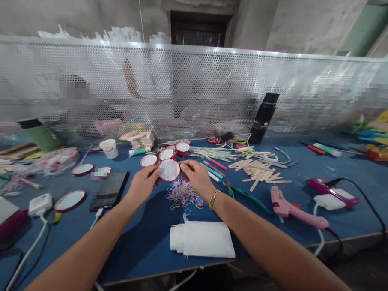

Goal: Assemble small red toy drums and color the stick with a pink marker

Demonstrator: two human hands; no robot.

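Observation:
My left hand and my right hand both pinch a small round red-rimmed mirror, holding it just above the blue table. The left fingers grip its left edge, the right fingers its right edge. A gold bracelet sits on my right wrist. Right below the mirror lies a heap of coloured rubber bands. More red-rimmed round mirrors lie just beyond my hands.
A white cloth pouch lies near the front edge. To the right are a pink glue gun, green-handled pliers and wooden sticks; to the left a black phone. A black bottle stands by the perforated screen.

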